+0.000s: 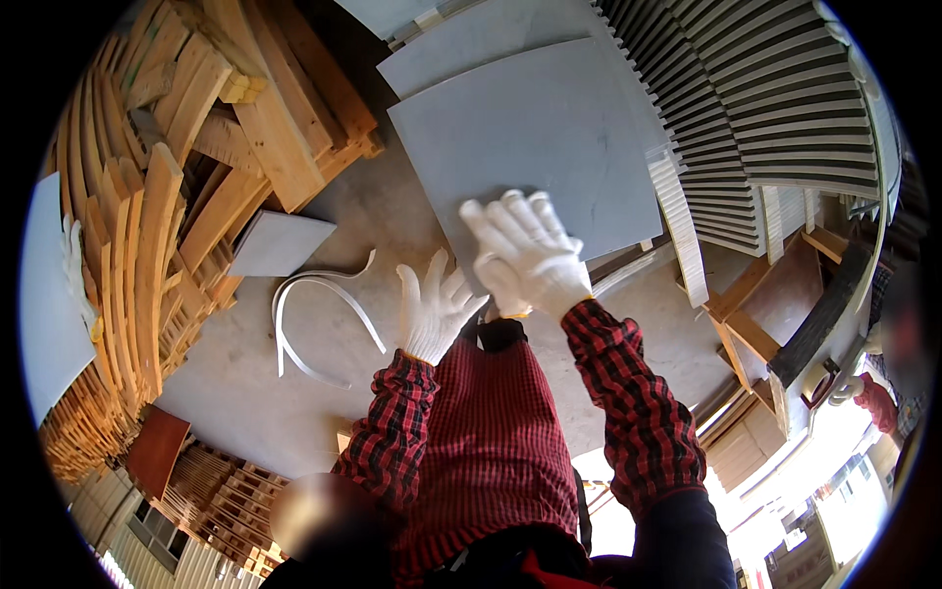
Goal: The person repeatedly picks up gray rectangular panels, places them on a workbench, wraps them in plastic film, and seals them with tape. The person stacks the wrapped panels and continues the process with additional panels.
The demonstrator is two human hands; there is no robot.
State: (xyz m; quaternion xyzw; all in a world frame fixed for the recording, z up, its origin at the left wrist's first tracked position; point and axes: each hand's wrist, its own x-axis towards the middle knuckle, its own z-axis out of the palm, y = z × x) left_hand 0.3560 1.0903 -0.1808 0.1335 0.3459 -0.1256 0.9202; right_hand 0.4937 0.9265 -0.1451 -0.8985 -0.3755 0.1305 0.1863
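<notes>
Both my hands wear white knitted gloves, below red-and-black checked sleeves. My right hand [530, 245] lies over the near edge of a large flat grey panel [535, 137], its fingers stretched out. Whether its palm presses on the panel I cannot tell. My left hand [435, 309] is held up beside the panel's near left corner, fingers spread, with nothing in it. A second grey panel [461, 49] shows from under the far edge of the first one.
Timber beams [280, 137] are piled at the left. A small grey panel [283, 243] and curled white strips [329, 280] lie on the concrete floor. Rows of grey slats [756, 88] stand at the right. Other people's gloved hands appear at both rims.
</notes>
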